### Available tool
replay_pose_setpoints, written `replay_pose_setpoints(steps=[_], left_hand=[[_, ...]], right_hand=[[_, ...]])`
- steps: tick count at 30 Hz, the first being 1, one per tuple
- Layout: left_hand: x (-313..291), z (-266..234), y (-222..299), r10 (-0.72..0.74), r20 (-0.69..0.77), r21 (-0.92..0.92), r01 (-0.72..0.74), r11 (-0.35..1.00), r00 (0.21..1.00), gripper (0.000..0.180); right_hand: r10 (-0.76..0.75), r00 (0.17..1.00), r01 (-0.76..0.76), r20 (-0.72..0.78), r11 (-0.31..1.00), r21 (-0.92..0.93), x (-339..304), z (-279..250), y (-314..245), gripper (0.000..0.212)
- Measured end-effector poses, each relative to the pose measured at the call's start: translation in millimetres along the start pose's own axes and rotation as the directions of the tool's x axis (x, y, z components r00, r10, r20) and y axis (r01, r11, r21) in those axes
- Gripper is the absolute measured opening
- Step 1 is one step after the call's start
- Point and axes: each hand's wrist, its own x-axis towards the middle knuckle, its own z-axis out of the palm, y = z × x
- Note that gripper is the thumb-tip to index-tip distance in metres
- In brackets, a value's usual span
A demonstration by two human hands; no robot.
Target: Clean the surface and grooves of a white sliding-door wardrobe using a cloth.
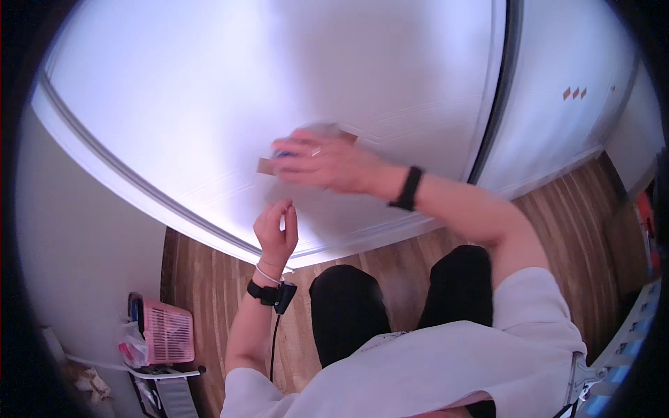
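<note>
Fingers [306, 150] of the right hand [327, 166] are spreading flat over a brown, tape-like piece [267, 166], pressing it against the white door [209, 90]; only its ends are showing past them. Below, the left hand [275, 231] is hovering empty, fingers loosely curled.

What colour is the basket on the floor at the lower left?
Pink, with a slatted grid side: the basket shows plainly in the head view, beside the wall.

White door [230, 90] blocks ahead; wood floor [390, 261] below lies open toward the pink basket [167, 334].
</note>
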Motion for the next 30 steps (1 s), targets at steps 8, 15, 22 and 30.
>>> replay_pose_setpoints(steps=[8,15,22,30], left_hand=[[20.1,7.7,43.7,0.183,0.135,-0.087,-0.172,0.981,0.974,0.016],[42.7,93.4,132.8,-0.006,0.651,-0.348,0.305,0.887,0.759,0.054],[32.2,133.5,144.4,-0.1,0.734,-0.52,0.65,0.554,0.672,0.06],[17.6,173.1,104.7,0.041,0.993,-0.115,0.864,0.49,0.109,0.03]], right_hand=[[0.262,0.941,-0.229,0.215,0.959,-0.168,-202.4,-82.0,-8.9,0.04],[0.827,0.562,-0.761,0.023,0.505,0.406,-183.8,-88.3,-62.7,0.028],[0.839,0.377,-0.778,0.392,0.057,0.626,-185.0,-109.8,-58.8,0.037],[0.681,0.192,-0.896,0.707,-0.172,0.409,-261.7,-110.9,-66.5,0.032]])
